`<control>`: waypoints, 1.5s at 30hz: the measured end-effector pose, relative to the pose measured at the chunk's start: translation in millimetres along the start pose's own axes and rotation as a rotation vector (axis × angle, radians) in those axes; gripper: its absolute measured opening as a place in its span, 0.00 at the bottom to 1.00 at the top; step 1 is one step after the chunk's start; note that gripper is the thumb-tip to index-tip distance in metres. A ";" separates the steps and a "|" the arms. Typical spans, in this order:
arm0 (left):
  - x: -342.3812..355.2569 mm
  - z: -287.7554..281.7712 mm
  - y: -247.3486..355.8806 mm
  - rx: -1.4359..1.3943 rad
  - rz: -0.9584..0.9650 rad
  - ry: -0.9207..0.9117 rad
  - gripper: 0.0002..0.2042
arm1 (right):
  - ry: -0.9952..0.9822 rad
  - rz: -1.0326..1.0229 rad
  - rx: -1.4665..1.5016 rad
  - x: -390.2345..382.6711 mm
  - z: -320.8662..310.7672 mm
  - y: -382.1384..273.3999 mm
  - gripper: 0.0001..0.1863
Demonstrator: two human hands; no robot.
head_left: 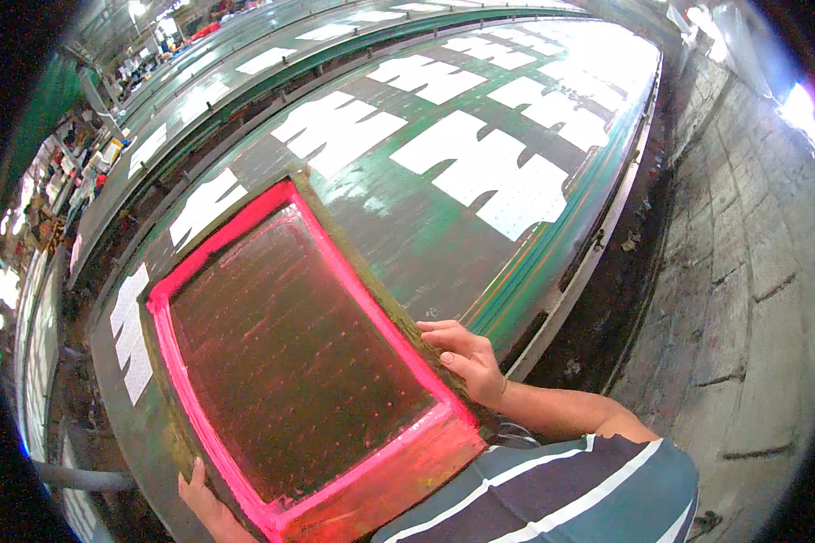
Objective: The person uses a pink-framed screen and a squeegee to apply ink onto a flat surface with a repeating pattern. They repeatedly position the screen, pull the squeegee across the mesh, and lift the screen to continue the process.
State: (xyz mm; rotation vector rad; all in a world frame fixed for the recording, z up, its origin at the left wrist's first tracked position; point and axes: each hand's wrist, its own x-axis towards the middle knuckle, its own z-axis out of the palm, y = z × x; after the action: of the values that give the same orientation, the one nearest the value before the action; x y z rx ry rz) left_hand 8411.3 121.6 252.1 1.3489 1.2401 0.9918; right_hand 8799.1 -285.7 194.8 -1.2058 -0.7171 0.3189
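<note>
A screen-printing frame (290, 362) is tilted in front of my body, its dark mesh bordered with bright pink ink or tape. My right hand (469, 360) grips its right rail, the fingers bent at the wooden edge. Low on the opposite rail, my left hand (206, 503) holds the frame with the thumb on the edge; its other fingers are mostly hidden. White cut fabric pieces (489, 172) lie in rows on the long green printing table (407, 244) beyond the frame. Another white piece (134, 335) shows at the frame's left.
A second long table (186, 136) with more white pieces runs parallel on the left. A metal rail (598, 240) edges my table on the right, beside a dark gutter and a grey concrete walkway (706, 317). Clutter fills the far left.
</note>
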 end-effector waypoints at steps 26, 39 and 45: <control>-170.9 206.6 83.0 0.036 0.063 0.164 0.18 | -0.062 0.102 0.152 88.0 -256.1 -46.1 0.30; -145.0 349.2 46.6 -0.164 0.027 0.097 0.21 | -0.206 0.192 -0.082 232.4 -348.8 -44.0 0.32; -181.6 497.1 39.8 -0.263 0.050 0.078 0.22 | -0.102 0.253 -0.013 291.2 -468.2 -32.6 0.30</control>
State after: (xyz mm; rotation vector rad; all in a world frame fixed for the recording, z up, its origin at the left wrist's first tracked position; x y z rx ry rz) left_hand 8879.4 -127.1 226.2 1.1490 1.0938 1.2075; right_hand 9317.3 -471.5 240.3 -1.3024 -0.6556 0.5897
